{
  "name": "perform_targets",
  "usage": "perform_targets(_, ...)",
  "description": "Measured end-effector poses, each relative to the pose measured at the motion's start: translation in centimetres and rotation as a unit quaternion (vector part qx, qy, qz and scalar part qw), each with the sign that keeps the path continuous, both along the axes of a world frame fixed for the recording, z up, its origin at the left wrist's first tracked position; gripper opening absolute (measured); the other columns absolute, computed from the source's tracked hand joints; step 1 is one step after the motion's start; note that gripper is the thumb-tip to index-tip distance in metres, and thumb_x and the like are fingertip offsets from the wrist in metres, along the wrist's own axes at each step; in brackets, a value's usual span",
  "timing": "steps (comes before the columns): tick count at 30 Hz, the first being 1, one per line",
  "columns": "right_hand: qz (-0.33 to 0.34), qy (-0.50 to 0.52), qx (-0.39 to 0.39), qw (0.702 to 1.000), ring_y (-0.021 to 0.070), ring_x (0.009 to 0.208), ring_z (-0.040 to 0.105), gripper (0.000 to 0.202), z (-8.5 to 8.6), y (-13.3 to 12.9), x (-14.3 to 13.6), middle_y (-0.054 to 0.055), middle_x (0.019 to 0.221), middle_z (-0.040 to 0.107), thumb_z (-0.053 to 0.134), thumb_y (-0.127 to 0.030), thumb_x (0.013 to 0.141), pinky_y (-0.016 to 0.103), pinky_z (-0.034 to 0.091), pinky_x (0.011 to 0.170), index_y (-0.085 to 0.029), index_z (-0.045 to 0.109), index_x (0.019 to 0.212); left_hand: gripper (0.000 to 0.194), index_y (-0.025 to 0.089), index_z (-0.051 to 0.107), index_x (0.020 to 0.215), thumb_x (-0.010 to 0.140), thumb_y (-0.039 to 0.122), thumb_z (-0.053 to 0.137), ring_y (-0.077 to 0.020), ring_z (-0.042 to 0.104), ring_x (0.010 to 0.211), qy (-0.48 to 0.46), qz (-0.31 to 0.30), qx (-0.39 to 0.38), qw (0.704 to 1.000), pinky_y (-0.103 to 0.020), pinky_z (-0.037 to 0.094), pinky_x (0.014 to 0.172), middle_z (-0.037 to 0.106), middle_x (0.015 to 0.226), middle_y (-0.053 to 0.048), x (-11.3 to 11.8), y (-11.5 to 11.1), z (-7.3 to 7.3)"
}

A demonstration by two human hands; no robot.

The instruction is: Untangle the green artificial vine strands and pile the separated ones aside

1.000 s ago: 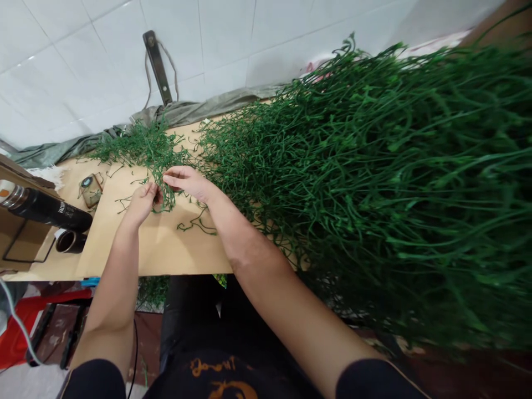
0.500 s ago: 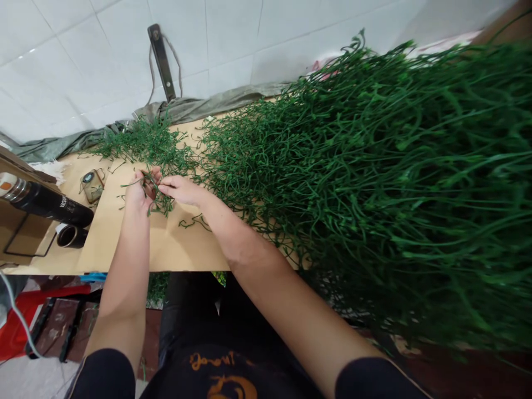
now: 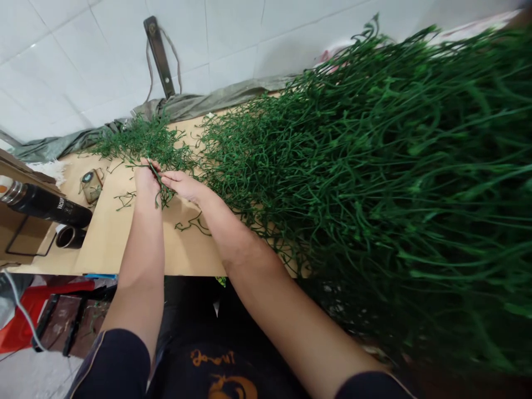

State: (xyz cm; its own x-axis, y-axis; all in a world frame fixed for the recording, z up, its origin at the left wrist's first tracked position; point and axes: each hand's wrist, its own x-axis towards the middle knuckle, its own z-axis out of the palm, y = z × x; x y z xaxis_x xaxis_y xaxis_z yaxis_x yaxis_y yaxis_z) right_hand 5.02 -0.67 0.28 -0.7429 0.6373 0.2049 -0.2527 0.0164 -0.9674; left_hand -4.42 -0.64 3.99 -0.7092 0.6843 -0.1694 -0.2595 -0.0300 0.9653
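In the head view my left hand point(image 3: 145, 175) is closed on a thin green plant stem point(image 3: 154, 170), with more bits of green poking out around the fingers. Close against it on the right, my right hand point(image 3: 183, 185) pinches the stem's lower part between thumb and fingers. Whether the stems are real or artificial I cannot tell. A low pile of short green sprigs point(image 3: 141, 138) lies just beyond both hands. To the right spreads a large heap of long green stems point(image 3: 353, 155), reaching close to my right forearm. A few loose sprigs point(image 3: 124, 200) lie beside my left wrist.
On the left stand a black vacuum flask point(image 3: 54, 204) and a dark cup point(image 3: 70, 237). Behind them sits a small yellowish container point(image 3: 91, 185). A grey cloth point(image 3: 199, 105) runs along the tiled wall, where a dark strap-like bar point(image 3: 158, 58) leans. The cardboard-coloured tabletop point(image 3: 120, 244) ends before my body.
My left hand has shifted slightly right and away from me, its palm turned more out of sight. The stem between my hands now stands out more clearly. Some sprigs lie left of my wrist.
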Motion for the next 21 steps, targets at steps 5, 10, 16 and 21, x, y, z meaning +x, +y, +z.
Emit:
perform_targets(5,0.032,0.001,-0.099,0.995,0.0046,0.053,0.033,0.027,0.1,-0.1,1.1,-0.006,0.056,0.04,0.047,-0.016,0.089,0.018,0.027,0.056,-0.014,0.045,0.062,0.033,0.017,0.046,0.06,0.092,0.023,0.044,-0.0062,0.037,0.044,0.162,-0.094,-0.032,0.982,-0.021,0.024,0.045,0.043,0.044,0.005,-0.7,-1.5,0.1)
perform_targets(10,0.101,-0.028,-0.101,0.989,0.0051,0.056,0.043,0.028,-0.1,-0.3,1.1,-0.004,0.061,0.049,0.059,-0.033,0.083,0.018,0.034,0.054,-0.013,0.05,0.065,0.028,0.016,0.053,0.056,0.083,0.023,0.055,-0.0078,0.048,0.053,0.311,-0.233,-0.051,0.92,-0.018,0.036,0.051,0.051,0.052,0.003,-1.9,-3.8,-0.1)
perform_targets(16,-0.02,-0.11,-0.028,0.993,0.0053,0.051,0.037,0.028,0.1,-1.3,-0.3,-0.006,0.053,0.039,0.047,-0.027,0.091,0.02,0.03,0.051,-0.014,0.047,0.066,0.029,0.016,0.056,0.061,0.084,0.032,0.056,-0.0094,0.056,0.057,0.232,-0.22,0.014,0.948,-0.017,0.039,0.052,0.056,0.054,0.001,-2.0,-4.0,-0.1)
perform_targets(21,0.015,-0.107,0.022,0.994,0.0044,0.05,0.033,0.032,0.9,-1.9,-0.9,-0.007,0.053,0.038,0.044,-0.024,0.092,0.02,0.026,0.052,-0.015,0.041,0.061,0.034,0.016,0.054,0.056,0.087,0.03,0.053,-0.0064,0.047,0.045,0.198,-0.104,0.051,0.973,-0.016,0.032,0.045,0.053,0.046,0.002,-2.2,-4.4,0.8)
